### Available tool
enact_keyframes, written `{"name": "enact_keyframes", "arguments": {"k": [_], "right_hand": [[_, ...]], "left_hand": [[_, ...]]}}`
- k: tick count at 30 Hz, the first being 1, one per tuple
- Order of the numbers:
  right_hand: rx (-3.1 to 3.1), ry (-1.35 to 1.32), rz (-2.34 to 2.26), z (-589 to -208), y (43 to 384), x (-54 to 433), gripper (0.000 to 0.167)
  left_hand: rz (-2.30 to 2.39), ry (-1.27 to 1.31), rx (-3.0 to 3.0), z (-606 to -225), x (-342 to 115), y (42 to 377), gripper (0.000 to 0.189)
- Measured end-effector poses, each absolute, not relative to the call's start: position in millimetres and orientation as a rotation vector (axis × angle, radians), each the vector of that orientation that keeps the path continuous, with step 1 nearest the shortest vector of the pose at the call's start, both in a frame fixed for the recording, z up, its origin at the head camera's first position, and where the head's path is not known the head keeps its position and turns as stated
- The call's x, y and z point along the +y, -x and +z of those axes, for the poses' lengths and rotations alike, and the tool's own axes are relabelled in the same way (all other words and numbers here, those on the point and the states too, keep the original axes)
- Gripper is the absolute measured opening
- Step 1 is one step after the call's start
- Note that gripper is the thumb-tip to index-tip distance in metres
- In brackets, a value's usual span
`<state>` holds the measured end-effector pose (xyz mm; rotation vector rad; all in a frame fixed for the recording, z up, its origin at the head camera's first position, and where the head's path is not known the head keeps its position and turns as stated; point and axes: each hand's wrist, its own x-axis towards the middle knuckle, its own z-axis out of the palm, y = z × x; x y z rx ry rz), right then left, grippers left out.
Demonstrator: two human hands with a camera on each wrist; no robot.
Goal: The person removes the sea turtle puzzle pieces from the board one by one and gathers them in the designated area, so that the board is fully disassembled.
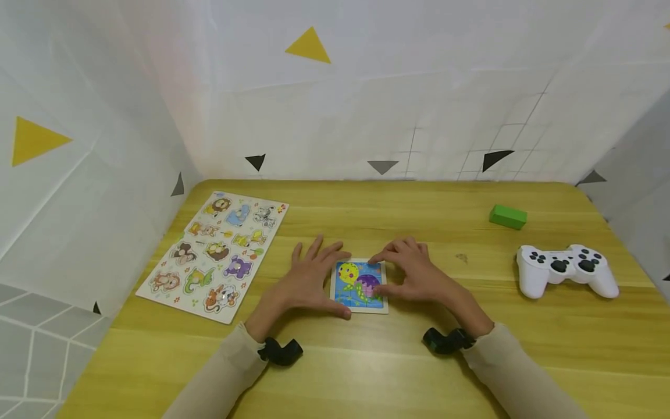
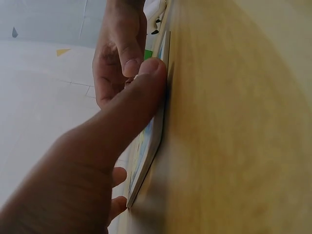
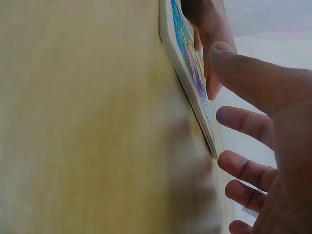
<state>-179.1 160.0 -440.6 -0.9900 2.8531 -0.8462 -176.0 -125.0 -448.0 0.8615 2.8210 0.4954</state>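
Observation:
A small square picture puzzle (image 1: 361, 310) lies flat on the wooden table between the two hands. Its blue picture shows a yellow animal with a purple shell, like a turtle. My left hand (image 1: 310, 283) is at the puzzle's left side, its fingers spread and its thumb (image 2: 139, 87) reaching along the near edge. On the other side, my right hand (image 1: 414, 273) has thumb and index finger apart over the puzzle's right part. The right wrist view shows the fingers (image 3: 246, 168) loosely bent around the far right corner, with nothing pinched. Whether the fingertips touch the puzzle is unclear.
An animal peg board (image 1: 211, 253) lies on the left of the table. At the right are a white game controller (image 1: 567, 270) and a green block (image 1: 508, 216). White sheeting (image 1: 366, 116) rises behind the table's far edge.

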Motion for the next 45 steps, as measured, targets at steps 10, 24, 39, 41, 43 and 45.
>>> {"name": "enact_keyframes", "arguments": {"k": [10,24,39,41,43,45], "right_hand": [[2.857,0.989,-0.810,-439,179,162,0.058],[2.865,0.964,-0.825,-441,181,169,0.060],[2.891,0.931,-0.800,-446,184,173,0.060],[2.893,0.936,-0.791,-446,184,173,0.059],[2.896,0.943,-0.781,-447,184,173,0.059],[2.897,0.951,-0.781,-447,185,174,0.059]], "left_hand": [[0.459,-0.863,2.852,-447,-119,177,0.114],[0.510,-0.918,2.885,-454,-120,179,0.104],[0.554,-1.040,2.912,-460,-127,181,0.076],[0.544,-1.045,2.911,-459,-127,180,0.074],[0.531,-1.050,2.913,-459,-127,179,0.073],[0.520,-1.054,2.916,-459,-126,179,0.073]]}}
